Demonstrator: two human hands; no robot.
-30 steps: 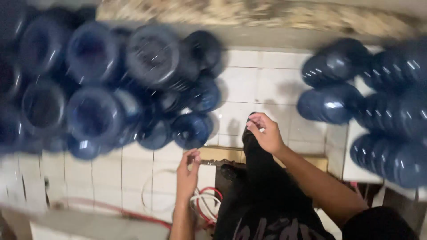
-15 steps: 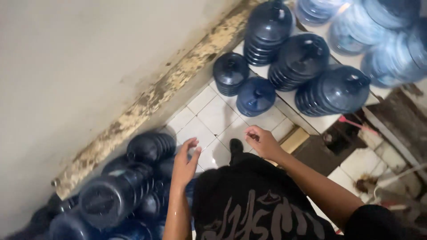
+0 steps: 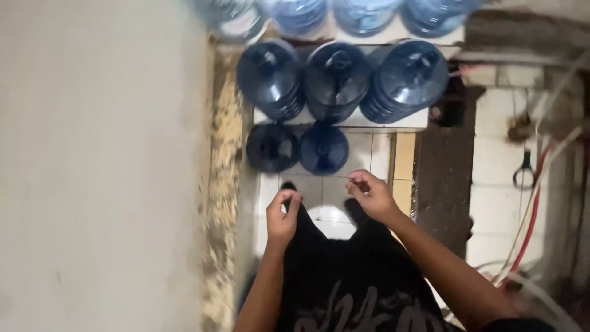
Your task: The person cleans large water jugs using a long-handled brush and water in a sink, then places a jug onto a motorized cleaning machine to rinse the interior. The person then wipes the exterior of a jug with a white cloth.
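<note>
Our left hand (image 3: 281,215) curled, grip contents unclear | our right hand (image 3: 369,193) pinches a thin pale strand (image 3: 337,177) running level leftward, toward the left hand | beyond: two dark blue plastic water jugs (image 3: 298,147) on white floor tiles (image 3: 359,150)

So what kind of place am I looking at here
Most likely a water-jug refilling or storage room. Big blue jugs lie stacked on a tiled ledge, two more stand on the tiled floor, and hoses run along the right wall.
</note>
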